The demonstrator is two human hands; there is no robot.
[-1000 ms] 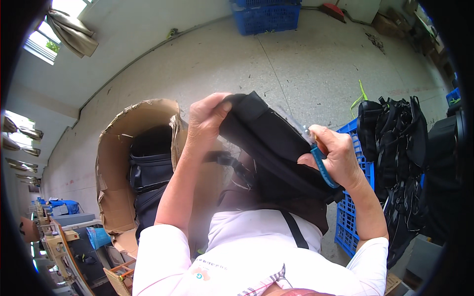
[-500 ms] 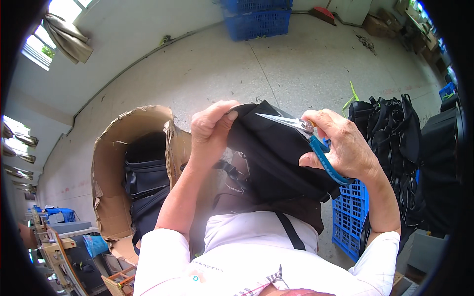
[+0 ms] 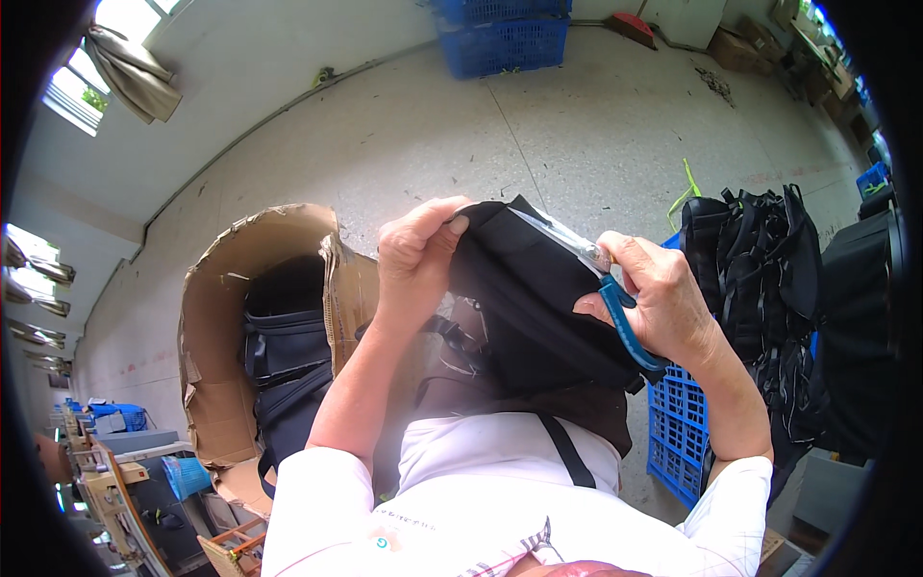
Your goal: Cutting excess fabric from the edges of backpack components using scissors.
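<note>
A black fabric bag point(image 3: 524, 298) lies over my lap, its upper edge lifted. My left hand point(image 3: 420, 240) pinches that edge at its left corner between thumb and fingers. In my right hand point(image 3: 659, 288) is a pair of scissors point(image 3: 625, 332) with blue-green handles. Their blades point up and left along the bag's far edge, close to its top corner. Whether the blades touch the fabric or a thread, I cannot tell. A black strap with a buckle point(image 3: 447, 329) hangs at the bag's left side.
To my left stands an open cardboard box point(image 3: 216, 337) holding black bags point(image 3: 288, 346). At my right, several black bags point(image 3: 750, 260) are piled by a blue plastic crate point(image 3: 681, 433). More blue crates point(image 3: 505, 46) stand against the far wall.
The scissors have moved from over the front of the bag to its far edge, and their blades now lie along that edge. My left hand has barely shifted.
</note>
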